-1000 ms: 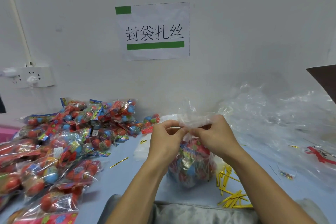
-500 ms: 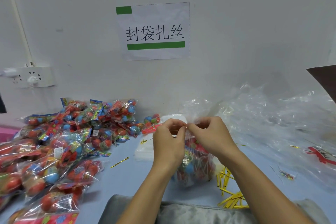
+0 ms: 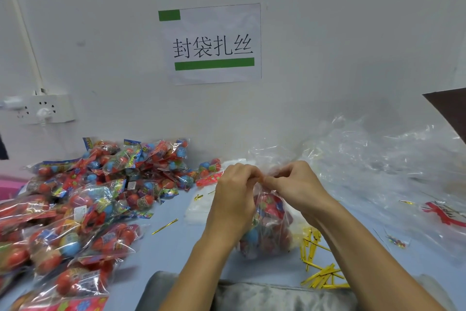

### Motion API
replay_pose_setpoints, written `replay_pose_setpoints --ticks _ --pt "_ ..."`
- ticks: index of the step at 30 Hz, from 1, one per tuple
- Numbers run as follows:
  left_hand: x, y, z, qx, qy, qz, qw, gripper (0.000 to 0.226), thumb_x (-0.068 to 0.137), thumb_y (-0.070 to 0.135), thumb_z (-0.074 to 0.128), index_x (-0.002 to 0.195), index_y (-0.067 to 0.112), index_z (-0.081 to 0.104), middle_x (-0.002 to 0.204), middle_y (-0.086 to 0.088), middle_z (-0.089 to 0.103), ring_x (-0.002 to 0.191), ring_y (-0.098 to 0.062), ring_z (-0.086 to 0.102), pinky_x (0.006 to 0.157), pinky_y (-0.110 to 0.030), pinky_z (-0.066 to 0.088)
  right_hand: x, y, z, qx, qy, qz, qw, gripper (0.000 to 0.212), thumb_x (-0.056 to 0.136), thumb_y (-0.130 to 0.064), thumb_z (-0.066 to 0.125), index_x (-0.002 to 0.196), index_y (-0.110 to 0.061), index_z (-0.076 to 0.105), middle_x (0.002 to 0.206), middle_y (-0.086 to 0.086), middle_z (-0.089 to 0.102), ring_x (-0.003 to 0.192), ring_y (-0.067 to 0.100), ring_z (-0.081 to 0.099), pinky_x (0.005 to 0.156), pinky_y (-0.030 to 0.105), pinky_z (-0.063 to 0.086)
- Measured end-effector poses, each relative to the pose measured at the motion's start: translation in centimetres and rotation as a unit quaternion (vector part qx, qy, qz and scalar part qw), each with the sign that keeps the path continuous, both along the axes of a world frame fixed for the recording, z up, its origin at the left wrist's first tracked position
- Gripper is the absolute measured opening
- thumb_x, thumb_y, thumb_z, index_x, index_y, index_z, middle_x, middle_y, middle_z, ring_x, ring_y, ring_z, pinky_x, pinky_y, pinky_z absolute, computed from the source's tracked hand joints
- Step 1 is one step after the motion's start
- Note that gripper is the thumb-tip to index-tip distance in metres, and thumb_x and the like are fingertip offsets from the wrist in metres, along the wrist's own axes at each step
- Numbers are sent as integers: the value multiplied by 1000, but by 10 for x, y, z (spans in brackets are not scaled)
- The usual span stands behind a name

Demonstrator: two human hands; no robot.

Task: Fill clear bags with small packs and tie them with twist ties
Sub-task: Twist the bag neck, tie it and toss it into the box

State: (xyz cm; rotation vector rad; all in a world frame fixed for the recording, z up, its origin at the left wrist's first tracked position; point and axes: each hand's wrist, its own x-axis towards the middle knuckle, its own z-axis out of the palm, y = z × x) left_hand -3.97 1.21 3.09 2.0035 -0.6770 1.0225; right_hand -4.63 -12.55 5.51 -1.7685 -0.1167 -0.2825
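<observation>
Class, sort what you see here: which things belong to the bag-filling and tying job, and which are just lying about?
Belongs to the job:
filled clear bag, neck pinched by left hand and right hand
gold twist ties
small toy packs
empty clear bags

Just lying about:
wall sign
power socket
grey cloth

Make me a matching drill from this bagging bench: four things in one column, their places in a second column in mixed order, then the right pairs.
Things:
1. filled clear bag
2. pile of small packs
3. heap of gold twist ties
4. paper sign

Places:
A. on the wall above the table
B. on the table's left side
C. on the table, right of the filled bag
D. between the hands, neck pinched by both

Pairs: 1-D, 2-B, 3-C, 4-A

The left hand and right hand meet at the bag's gathered neck.
</observation>
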Motion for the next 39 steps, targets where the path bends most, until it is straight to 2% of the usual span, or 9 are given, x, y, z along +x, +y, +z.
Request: replay_pose_setpoints --ticks 3,5,7,11,15,17,21,27,39 --pt "-2 -1 2 -43 38 -14 998 17 87 -5 66 88 12 71 81 2 70 76 -11 63 71 -23 51 0 0 0 8 2 -13 1000 21 85 -3 75 65 -3 74 63 7 69 59 11 65 57 24 51" --pt "-5 -1 4 -133 128 -32 982 18 86 1 69 91 18 68 77 8 69 72 -4 65 63 -14 49 0 0 -1 21 4 -24 999 18 86 -4 76 69 -1 75 69 12 73 65 16 67 67 31 56" --pt "-4 0 5 -199 201 -34 959 15 85 6 70 92 19 68 78 7 69 73 -2 65 63 -14 49 0 1 -1 30 2 -31 999 17 87 -5 76 70 0 75 68 9 73 64 14 67 66 29 56" --pt "-2 3 7 -178 247 -15 952 9 84 13 71 76 16 72 76 5 71 80 -12 66 71 -20 51 -1 2 -1 42 2 -43 998 17 87 -7 77 70 -2 76 64 4 71 59 10 66 59 22 54" --pt "-3 3 7 -157 245 -22 956 20 85 11 71 67 19 71 72 5 70 80 -14 66 74 -23 52 -3 3 -1 40 2 -35 999 23 87 -7 76 64 -8 75 61 1 71 58 7 67 58 20 55" --pt "-4 4 7 -139 242 -30 960 23 84 8 70 64 21 69 71 5 70 80 -15 66 76 -24 52 -3 4 -1 39 -2 -39 998 27 87 -7 76 60 -9 74 61 1 71 59 9 66 63 26 55" --pt "-6 4 9 -102 242 -35 964 28 84 7 69 61 24 66 69 7 67 78 -12 64 67 -11 47 -3 5 -3 26 -9 -47 999 21 87 -8 76 66 -7 75 67 6 74 63 13 68 70 34 58" --pt "-5 -1 7 -138 265 -32 954 23 92 17 65 69 15 67 67 5 66 60 1 57 58 -11 43 -4 5 -2 22 -16 -15 1000 35 88 -5 74 57 -22 77 64 0 74 61 8 71 56 15 51" --pt "-1 -1 1 -33 180 11 983 17 97 10 56 83 19 60 82 8 59 80 -6 56 68 -10 40 -3 4 -2 2 -27 -21 999 21 87 -8 76 67 -6 77 70 13 73 60 12 66 55 20 51"
